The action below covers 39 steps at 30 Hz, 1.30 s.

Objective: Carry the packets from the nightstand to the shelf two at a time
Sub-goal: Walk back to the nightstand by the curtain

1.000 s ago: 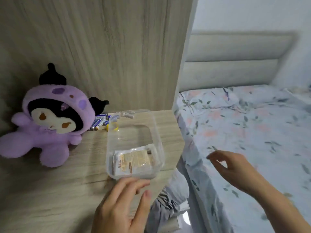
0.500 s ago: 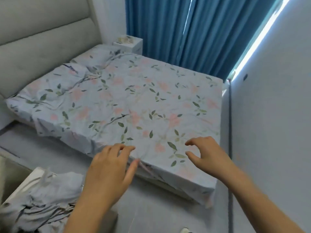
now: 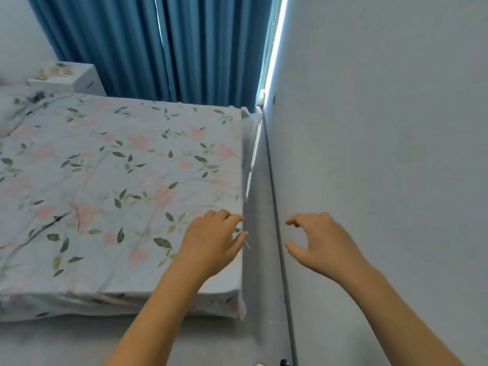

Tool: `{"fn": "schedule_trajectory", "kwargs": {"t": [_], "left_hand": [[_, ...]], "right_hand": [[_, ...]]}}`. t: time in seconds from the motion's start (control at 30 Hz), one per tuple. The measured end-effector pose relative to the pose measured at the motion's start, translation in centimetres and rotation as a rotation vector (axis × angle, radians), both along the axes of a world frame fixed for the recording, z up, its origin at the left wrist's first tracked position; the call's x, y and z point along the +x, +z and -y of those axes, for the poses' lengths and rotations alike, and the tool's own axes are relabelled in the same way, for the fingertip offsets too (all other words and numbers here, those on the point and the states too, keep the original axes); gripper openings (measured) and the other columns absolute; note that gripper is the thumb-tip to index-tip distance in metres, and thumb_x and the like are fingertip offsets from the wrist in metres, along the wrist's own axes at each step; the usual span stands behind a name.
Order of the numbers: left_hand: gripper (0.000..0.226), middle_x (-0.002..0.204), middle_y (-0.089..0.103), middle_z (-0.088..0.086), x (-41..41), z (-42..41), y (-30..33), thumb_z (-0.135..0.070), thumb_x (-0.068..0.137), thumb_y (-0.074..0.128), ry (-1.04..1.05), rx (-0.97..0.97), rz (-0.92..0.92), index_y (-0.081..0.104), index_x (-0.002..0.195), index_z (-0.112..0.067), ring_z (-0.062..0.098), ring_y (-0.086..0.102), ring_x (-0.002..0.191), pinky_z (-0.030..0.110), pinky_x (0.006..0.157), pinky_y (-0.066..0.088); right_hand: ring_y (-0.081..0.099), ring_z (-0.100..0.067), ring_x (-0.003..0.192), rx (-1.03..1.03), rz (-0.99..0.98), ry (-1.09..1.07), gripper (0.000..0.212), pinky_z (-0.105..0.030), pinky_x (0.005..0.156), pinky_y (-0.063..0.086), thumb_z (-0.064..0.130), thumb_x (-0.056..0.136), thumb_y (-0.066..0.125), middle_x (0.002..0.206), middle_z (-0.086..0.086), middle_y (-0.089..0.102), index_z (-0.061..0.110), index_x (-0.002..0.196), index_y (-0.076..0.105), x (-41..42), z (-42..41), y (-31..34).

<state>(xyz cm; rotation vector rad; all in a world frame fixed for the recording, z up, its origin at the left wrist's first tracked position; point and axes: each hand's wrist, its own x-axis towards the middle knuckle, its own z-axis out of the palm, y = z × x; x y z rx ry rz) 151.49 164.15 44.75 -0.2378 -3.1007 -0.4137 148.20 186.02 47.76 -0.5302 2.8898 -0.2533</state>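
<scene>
Bare forearms, two, extended forward at waist height, nearest item. Left hand point(image 3: 211, 244): over the foot corner of the bed, fingers loosely curled, holding nothing. Right hand point(image 3: 320, 243): over the strip of floor beside the wall point(image 3: 383, 154), fingers and thumb bent in a loose claw, likewise holding nothing; both probably free for a fresh pair. Bed point(image 3: 118, 180): floral sheet, pushed near the wall, narrow gap between. White nightstand point(image 3: 76, 80): far corner, against the blue curtain point(image 3: 158, 48), small pale items on top, probably the packets point(image 3: 56, 70), too blurred to confirm. Shelf: not in view.
</scene>
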Motion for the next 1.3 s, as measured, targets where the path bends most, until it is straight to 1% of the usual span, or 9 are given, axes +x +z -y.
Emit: {"fn": "schedule_trajectory", "kwargs": {"t": [0.13,0.3,0.53,0.63,0.73,0.87,1.03,1.13,1.3], "left_hand": [[0.047,0.137,0.052,-0.006,-6.0,-5.6,-0.4,-0.049,0.099,0.035,-0.043,-0.047,0.055,0.042,0.141,-0.03,0.018,0.05,0.121,0.033,0.093,0.046],[0.047,0.137,0.052,-0.007,-12.5,-8.6,-0.5,-0.052,0.098,0.035,-0.064,-0.094,0.135,0.038,0.142,-0.035,0.017,0.052,0.12,0.034,0.09,0.049],[0.047,0.136,0.053,-0.007,-22.6,-8.7,-1.7,-0.052,0.098,0.036,-0.047,-0.132,0.174,0.041,0.14,-0.034,0.015,0.057,0.113,0.032,0.085,0.049],[0.044,0.132,0.056,-0.008,-28.0,-7.3,-3.4,-0.05,0.098,0.038,-0.036,-0.115,0.217,0.041,0.14,-0.036,0.013,0.059,0.109,0.029,0.082,0.048],[0.042,0.132,0.056,-0.009,-34.4,-5.5,-4.8,-0.047,0.098,0.04,-0.027,-0.09,0.251,0.04,0.139,-0.039,0.011,0.059,0.109,0.024,0.08,0.048],[0.041,0.131,0.057,-0.011,-45.3,-1.3,-5.8,-0.046,0.098,0.042,0.038,-0.112,0.237,0.042,0.138,-0.04,0.01,0.059,0.109,0.027,0.083,0.049],[0.042,0.129,0.058,-0.011,-59.3,4.9,-5.9,-0.041,0.096,0.048,0.12,-0.12,0.314,0.042,0.138,-0.038,0.011,0.058,0.11,0.028,0.084,0.049],[0.041,0.127,0.06,-0.009,-67.4,7.3,-6.4,-0.04,0.096,0.048,0.139,-0.123,0.375,0.044,0.137,-0.035,0.012,0.058,0.111,0.028,0.084,0.049],[0.04,0.131,0.058,-0.004,-80.1,9.1,-8.3,-0.038,0.096,0.047,0.148,-0.139,0.493,0.048,0.136,-0.031,0.016,0.056,0.115,0.033,0.091,0.049]], "right_hand": [[0.048,-0.016,0.12,0.038,0.047,-0.009,0.052,-0.032,0.093,0.046,0.05,0.085,0.055,0.125,0.01,0.059,0.032,0.134,0.048,-4.6,-5.2,0.1],[0.05,-0.02,0.116,0.059,0.057,-0.004,0.052,-0.033,0.087,0.046,0.045,0.084,0.056,0.122,0.007,0.06,0.033,0.134,0.048,-10.3,-8.5,-0.4],[0.053,-0.019,0.115,-0.013,0.073,-0.068,0.051,-0.033,0.086,0.048,0.037,0.085,0.058,0.124,0.006,0.061,0.031,0.135,0.048,-19.9,-10.1,-1.9],[0.053,-0.02,0.113,0.029,0.076,-0.066,0.052,-0.033,0.085,0.046,0.031,0.084,0.059,0.122,0.005,0.062,0.031,0.134,0.047,-26.0,-9.8,-3.3],[0.051,-0.022,0.113,0.088,0.063,-0.036,0.053,-0.034,0.085,0.042,0.031,0.083,0.059,0.121,0.004,0.062,0.031,0.134,0.047,-33.9,-8.2,-4.3],[0.053,-0.023,0.113,0.12,0.074,0.025,0.053,-0.032,0.082,0.04,0.031,0.084,0.059,0.123,0.002,0.061,0.029,0.135,0.048,-47.5,-3.7,-5.5],[0.055,-0.024,0.115,0.199,0.114,0.107,0.056,-0.032,0.084,0.045,0.029,0.082,0.062,0.124,-0.002,0.06,0.027,0.136,0.048,-63.7,1.8,-5.9],[0.056,-0.023,0.113,0.212,0.164,0.091,0.054,-0.033,0.085,0.047,0.027,0.082,0.06,0.123,-0.002,0.059,0.027,0.136,0.049,-72.1,3.6,-6.2],[0.06,-0.021,0.107,0.235,0.225,-0.001,0.043,-0.028,0.077,0.046,0.024,0.084,0.059,0.121,0.0,0.06,0.024,0.127,0.057,-85.4,4.8,-6.9]]}}
